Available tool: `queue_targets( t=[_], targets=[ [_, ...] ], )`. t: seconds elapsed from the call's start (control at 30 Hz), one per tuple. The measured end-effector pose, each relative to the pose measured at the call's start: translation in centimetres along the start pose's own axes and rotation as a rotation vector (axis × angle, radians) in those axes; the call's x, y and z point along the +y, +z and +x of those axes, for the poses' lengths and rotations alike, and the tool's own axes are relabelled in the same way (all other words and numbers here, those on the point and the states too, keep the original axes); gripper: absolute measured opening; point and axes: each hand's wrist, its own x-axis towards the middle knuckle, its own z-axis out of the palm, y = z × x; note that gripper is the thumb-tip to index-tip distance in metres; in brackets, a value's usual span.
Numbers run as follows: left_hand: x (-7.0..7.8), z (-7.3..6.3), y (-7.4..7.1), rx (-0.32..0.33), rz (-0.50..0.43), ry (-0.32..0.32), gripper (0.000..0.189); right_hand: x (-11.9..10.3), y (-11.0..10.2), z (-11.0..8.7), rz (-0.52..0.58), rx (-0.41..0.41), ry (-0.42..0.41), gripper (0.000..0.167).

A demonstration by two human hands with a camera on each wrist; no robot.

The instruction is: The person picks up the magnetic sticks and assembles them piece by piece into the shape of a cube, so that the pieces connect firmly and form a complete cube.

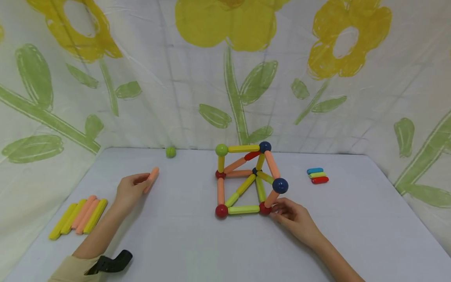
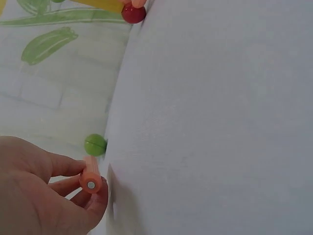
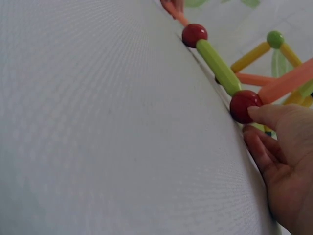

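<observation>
My left hand pinches an orange magnetic stick between thumb and fingers at the left of the table. In the left wrist view the stick's round end shows a silver magnet. A frame of magnetic sticks and balls stands mid-table, with a green ball and dark blue balls on top and a red ball at its front left corner. Thumb and fingers of my right hand grip the front right red ball, where a light green stick and an orange one meet.
Several yellow and orange sticks lie side by side at the left edge. A loose green ball sits at the back. Three short sticks, blue, green and red, lie to the right. A flower-painted curtain hangs behind the table.
</observation>
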Motion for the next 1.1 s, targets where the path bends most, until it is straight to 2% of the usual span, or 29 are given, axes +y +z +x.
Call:
queue_targets(
  t=[0.23, 0.37, 0.6, 0.73, 0.8, 0.87, 1.0, 1.1],
  targets=[
    [1.7, 3.2, 0.9, 0.022, -0.037, -0.034, 0.049, 0.0, 0.0, 0.0, 0.011, 0.004, 0.002, 0.029],
    [2.4, 4.6, 1.4, 0.020, -0.037, -0.038, 0.049, 0.1, 0.0, 0.0, 0.015, 0.007, -0.001, 0.030],
    [3.0, 5.7, 2.3, -0.011, -0.069, -0.066, 0.048, 0.0, 0.0, 0.0, 0.008, 0.010, 0.001, 0.030],
    [2.9, 5.7, 2.3, -0.043, -0.149, -0.083, 0.049, 0.0, 0.0, 0.0, 0.001, 0.011, -0.001, 0.029],
    [2.8, 5.6, 2.2, -0.077, -0.225, -0.096, 0.051, 0.0, 0.1, 0.0, -0.001, 0.013, -0.003, 0.029],
    [2.7, 5.4, 2.1, -0.125, -0.347, -0.111, 0.054, 0.1, 0.1, 0.0, -0.003, 0.016, -0.006, 0.029],
    [2.6, 4.8, 2.1, -0.236, -0.750, -0.139, 0.060, 0.2, 0.2, 0.0, -0.006, 0.022, -0.015, 0.029],
    [2.7, 3.9, 2.3, -0.327, -1.039, -0.123, 0.064, 0.2, 0.2, 0.0, -0.008, 0.025, -0.016, 0.030]
  ],
)
